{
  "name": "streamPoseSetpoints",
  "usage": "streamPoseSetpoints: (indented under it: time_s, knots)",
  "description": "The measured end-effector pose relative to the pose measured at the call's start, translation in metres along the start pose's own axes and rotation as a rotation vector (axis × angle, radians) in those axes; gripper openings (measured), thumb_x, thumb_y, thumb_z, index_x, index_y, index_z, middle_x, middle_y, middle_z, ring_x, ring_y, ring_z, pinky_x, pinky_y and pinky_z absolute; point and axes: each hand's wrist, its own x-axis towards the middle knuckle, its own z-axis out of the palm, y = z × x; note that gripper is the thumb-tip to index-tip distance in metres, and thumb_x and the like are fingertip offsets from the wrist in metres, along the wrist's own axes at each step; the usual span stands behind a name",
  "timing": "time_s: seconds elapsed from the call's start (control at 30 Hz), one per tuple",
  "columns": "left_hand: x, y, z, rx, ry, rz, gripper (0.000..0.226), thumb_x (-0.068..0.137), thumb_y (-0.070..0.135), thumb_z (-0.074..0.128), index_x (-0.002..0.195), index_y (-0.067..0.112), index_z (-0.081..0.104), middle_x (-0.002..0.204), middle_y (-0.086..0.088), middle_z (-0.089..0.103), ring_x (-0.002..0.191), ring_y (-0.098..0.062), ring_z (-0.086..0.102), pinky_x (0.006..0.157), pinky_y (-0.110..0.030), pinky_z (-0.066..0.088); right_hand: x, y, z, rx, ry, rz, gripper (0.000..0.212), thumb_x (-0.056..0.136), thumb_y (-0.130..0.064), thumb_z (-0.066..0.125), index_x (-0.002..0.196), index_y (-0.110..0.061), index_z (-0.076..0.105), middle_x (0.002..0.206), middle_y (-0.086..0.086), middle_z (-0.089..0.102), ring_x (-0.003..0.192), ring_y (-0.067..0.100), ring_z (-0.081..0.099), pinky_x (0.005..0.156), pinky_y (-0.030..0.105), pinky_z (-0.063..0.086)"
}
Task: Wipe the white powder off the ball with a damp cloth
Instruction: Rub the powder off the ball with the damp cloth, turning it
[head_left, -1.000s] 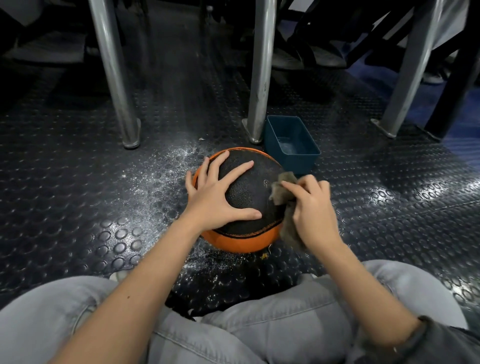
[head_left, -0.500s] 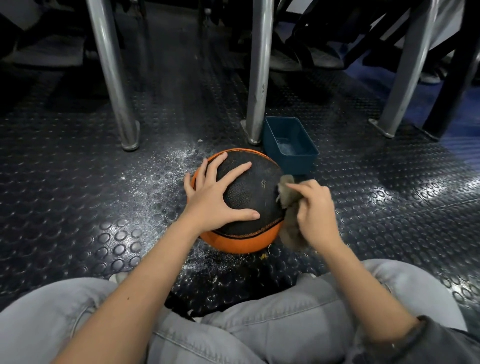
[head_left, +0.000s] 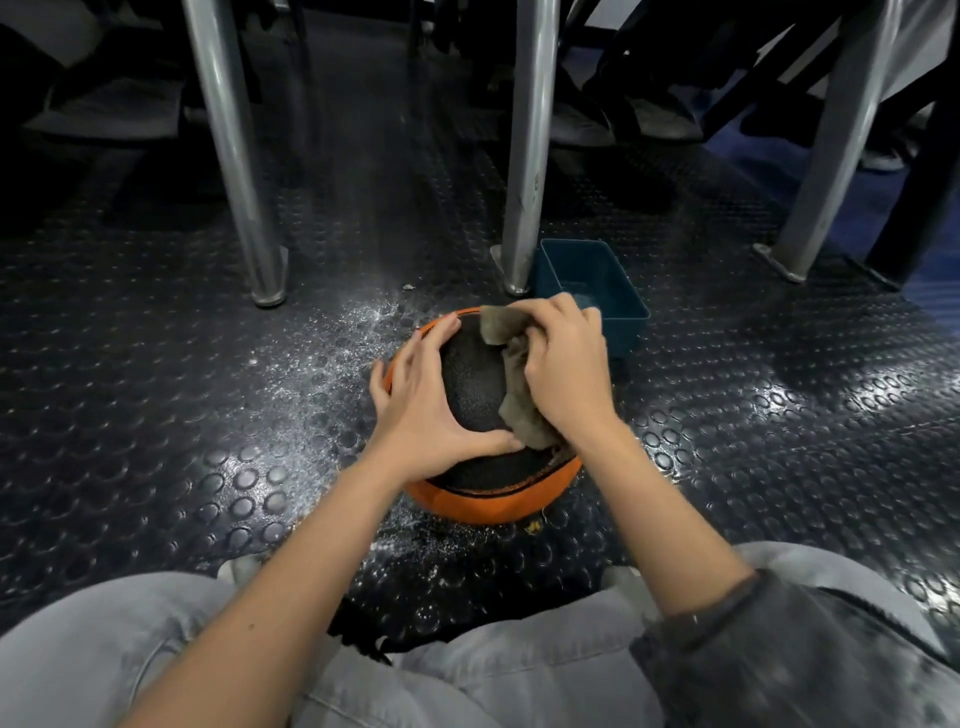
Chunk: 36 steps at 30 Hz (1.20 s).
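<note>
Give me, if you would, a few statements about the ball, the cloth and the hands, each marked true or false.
1. The right hand holds the cloth against the ball. True.
2. The left hand is lifted clear of the ball. False: it rests on the ball, fingers spread.
3. The blue tub stands beyond the ball, beside a metal leg. True.
4. No powder lies left of the ball. False: white powder is scattered on the floor there.
</note>
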Motion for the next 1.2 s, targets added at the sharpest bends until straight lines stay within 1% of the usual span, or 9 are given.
streamPoseSetpoints:
  time_s: [0.27,0.4,0.5,0.57,0.7,0.9,0.97,1.07,1.2]
  knots:
    - [0.007,0.000,0.002,-0.009,-0.018,-0.011,0.120,0.038,0.080,0.061,0.141,0.045,0.009,0.151,0.014,0.021,0.142,-0.008,0.009,0.117,-0.045,-0.005,0.021,0.079,0.008,0.293,-0.048,0.477,0.035,0.092,0.002,0.042,0.118,-0.007,0.064,0.117,0.007,0.063,0.113,0.021,0.055,0.098,0.024,0.039]
    - [0.007,0.002,0.002,-0.007,-0.016,-0.010,0.117,0.039,0.081,0.061,0.140,0.046,0.012,0.152,0.011,0.021,0.142,-0.008,0.010,0.117,-0.046,-0.005,0.011,0.119,0.030,0.555,-0.060,0.726,0.026,0.089,-0.001,0.050,0.103,-0.009,0.070,0.104,0.007,0.069,0.102,0.023,0.062,0.097,0.044,0.047]
    - [0.006,0.007,0.002,0.012,-0.018,-0.013,0.115,0.038,0.080,0.059,0.139,0.046,0.016,0.148,0.016,0.023,0.140,-0.005,0.011,0.117,-0.048,-0.003,-0.005,0.123,0.034,0.948,-0.052,1.046,0.028,0.090,-0.006,0.041,0.088,-0.007,0.068,0.098,0.013,0.065,0.096,0.027,0.060,0.106,0.044,0.040]
    - [0.004,0.004,0.000,0.010,0.001,-0.012,0.109,0.038,0.080,0.059,0.134,0.051,0.016,0.141,0.024,0.023,0.139,-0.007,0.013,0.116,-0.049,0.000,-0.012,0.116,0.035,1.071,-0.061,1.096,0.024,0.092,-0.008,0.043,0.096,-0.007,0.066,0.104,0.012,0.063,0.101,0.029,0.059,0.105,0.043,0.041]
    - [0.000,-0.006,-0.003,0.016,0.047,-0.010,0.103,0.040,0.080,0.059,0.130,0.052,0.017,0.146,0.019,0.023,0.139,-0.012,0.017,0.115,-0.052,0.010,0.001,0.085,0.023,0.800,0.046,0.764,0.020,0.091,-0.006,0.055,0.105,-0.012,0.069,0.103,0.004,0.069,0.101,0.019,0.063,0.094,0.033,0.049]
    - [0.000,-0.003,0.001,0.042,0.061,0.001,0.109,0.039,0.081,0.057,0.136,0.047,0.020,0.143,0.026,0.021,0.141,-0.014,0.016,0.115,-0.051,0.011,-0.018,0.018,0.004,0.384,0.087,-0.066,0.027,0.085,-0.002,0.053,0.104,-0.013,0.069,0.098,-0.005,0.057,0.093,0.017,0.049,0.089,0.013,0.031]
    - [0.000,-0.003,0.002,0.048,0.053,0.026,0.105,0.040,0.081,0.057,0.133,0.049,0.019,0.139,0.032,0.017,0.142,-0.013,0.015,0.115,-0.051,0.009,-0.019,0.017,0.003,0.317,0.103,-0.125,0.029,0.086,-0.002,0.050,0.106,-0.012,0.068,0.097,-0.002,0.057,0.090,0.016,0.043,0.086,0.007,0.028]
    - [0.002,0.001,0.002,0.048,0.026,0.028,0.104,0.040,0.081,0.057,0.132,0.050,0.019,0.136,0.034,0.015,0.142,-0.010,0.013,0.116,-0.048,0.002,-0.009,0.050,0.008,0.310,0.170,0.140,0.029,0.089,0.001,0.050,0.109,-0.010,0.068,0.102,0.006,0.061,0.095,0.020,0.049,0.089,0.007,0.031]
    - [0.002,-0.002,0.000,0.031,0.022,0.041,0.105,0.041,0.081,0.058,0.133,0.050,0.019,0.138,0.033,0.015,0.143,-0.011,0.013,0.116,-0.050,0.002,-0.016,0.089,0.017,0.805,0.000,0.876,0.019,0.093,-0.004,0.053,0.092,-0.014,0.069,0.100,0.010,0.068,0.099,0.025,0.062,0.095,0.043,0.049]
